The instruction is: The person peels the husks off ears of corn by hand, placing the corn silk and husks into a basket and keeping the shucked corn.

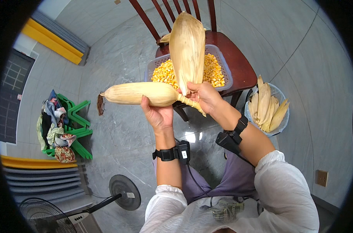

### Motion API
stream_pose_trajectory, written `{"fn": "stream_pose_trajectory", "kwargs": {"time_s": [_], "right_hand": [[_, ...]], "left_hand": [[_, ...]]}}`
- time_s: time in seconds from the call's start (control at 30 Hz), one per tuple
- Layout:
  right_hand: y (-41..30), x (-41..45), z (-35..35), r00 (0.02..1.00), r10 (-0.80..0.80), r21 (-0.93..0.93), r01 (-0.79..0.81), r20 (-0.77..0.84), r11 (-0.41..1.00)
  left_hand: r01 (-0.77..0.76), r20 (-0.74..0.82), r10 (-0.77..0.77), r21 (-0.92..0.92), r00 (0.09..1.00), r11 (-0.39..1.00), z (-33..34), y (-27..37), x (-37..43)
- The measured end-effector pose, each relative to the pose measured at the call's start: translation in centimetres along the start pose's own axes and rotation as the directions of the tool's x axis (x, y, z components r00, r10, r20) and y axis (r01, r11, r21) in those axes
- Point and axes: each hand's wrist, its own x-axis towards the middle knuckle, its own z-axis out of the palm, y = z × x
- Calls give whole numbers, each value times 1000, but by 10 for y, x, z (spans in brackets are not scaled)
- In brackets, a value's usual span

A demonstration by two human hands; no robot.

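Note:
An ear of corn in its dry husk (140, 93) lies level across the view, brown silk at its left tip and its stalk at the right. My left hand (160, 113) holds it from below, thumb on the near side. My right hand (204, 94) pinches the base of a broad dry husk leaf (188, 48) beside the stalk; the leaf stands up away from the ear. Whether the leaf is still joined to the stalk cannot be told. Behind them, a plastic basket (228, 74) of loose yellow corn kernels (213, 70) rests on a wooden chair (237, 58), partly hidden by the leaf.
A lined bin (283, 123) with dry husks (265, 107) stands right of the chair. At the left, clothes (58, 131) lie over green plastic stools (78, 132). A standing fan (45, 215) is at the lower left. Another husk piece (164, 38) lies on the chair seat.

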Motion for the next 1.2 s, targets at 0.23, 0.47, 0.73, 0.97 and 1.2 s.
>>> {"fn": "stream_pose_trajectory", "kwargs": {"time_s": [0.23, 0.47, 0.73, 0.97, 1.2], "right_hand": [[3, 7, -4, 991, 84, 105, -73, -107, 992], [-51, -13, -27, 939, -342, -316, 316, -29, 895], [-132, -78, -191, 492, -848, -965, 52, -198, 256], [-83, -162, -319, 306, -893, -858, -491, -331, 149], [8, -148, -320, 586, -703, -606, -747, -404, -274]], "left_hand": [[55, 53, -52, -60, 997, 997, -9, 6, 5], [182, 140, -167, -100, 976, 978, -27, 20, 12], [223, 209, -183, -190, 961, 956, -16, 18, 8], [249, 211, -205, -215, 956, 944, -13, 12, 7], [245, 192, -210, -180, 959, 953, -8, 6, 5]]}}
